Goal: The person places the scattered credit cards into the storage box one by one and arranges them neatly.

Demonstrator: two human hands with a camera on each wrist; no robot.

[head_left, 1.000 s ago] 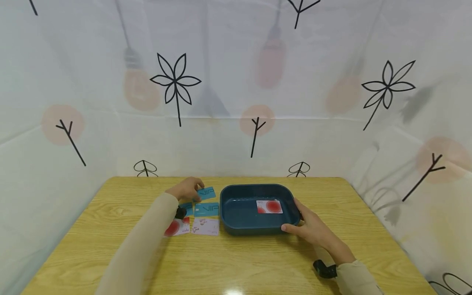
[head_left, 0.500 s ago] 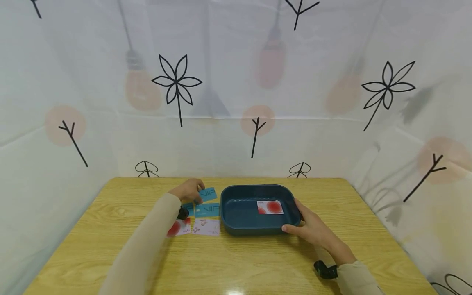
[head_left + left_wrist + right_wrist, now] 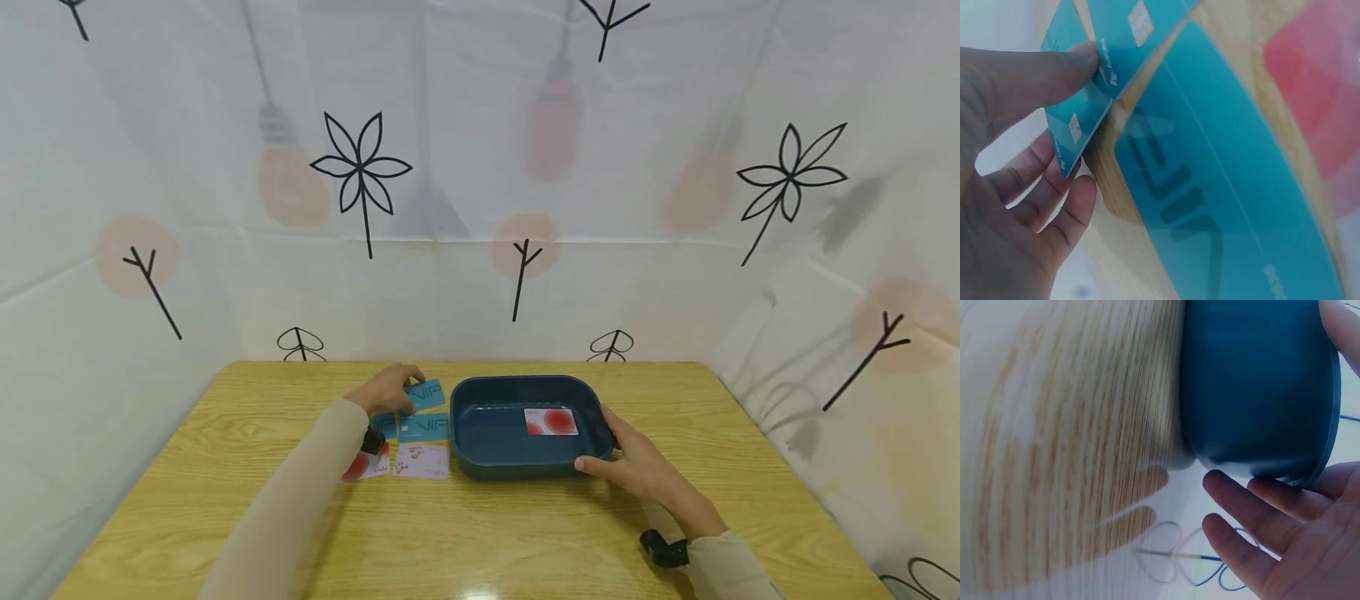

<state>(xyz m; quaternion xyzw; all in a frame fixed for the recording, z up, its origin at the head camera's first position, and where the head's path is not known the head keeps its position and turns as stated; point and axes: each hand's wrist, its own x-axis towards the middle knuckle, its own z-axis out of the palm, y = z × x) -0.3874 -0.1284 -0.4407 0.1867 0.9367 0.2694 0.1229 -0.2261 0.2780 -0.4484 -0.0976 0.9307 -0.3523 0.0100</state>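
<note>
My left hand [image 3: 386, 389] pinches the farthest blue VIP card [image 3: 427, 393], its thumb on the printed face and fingertips at the edge behind, as the left wrist view shows. Nearer lie another blue VIP card [image 3: 423, 427] and a third blue card [image 3: 1210, 175], which is partly under my hand in the head view. A dark blue rectangular bin [image 3: 517, 472] stands to the right. Around its right end my right hand [image 3: 637, 467] holds it, thumb at the front rim and fingers along the far side. A red-and-white card [image 3: 551, 422] lies inside the bin.
In front of the blue cards are a pale pink flowered card [image 3: 422, 462] and another red-and-white card [image 3: 372, 463], partly covered by the left wrist. Everything stands on a wood-grain table [image 3: 480, 533]. A patterned white cloth [image 3: 480, 167] hangs behind and at the sides.
The left hand and the pinched card have shifted very slightly right. The right hand and the bin hold their places, and the head view has drifted a little.
</note>
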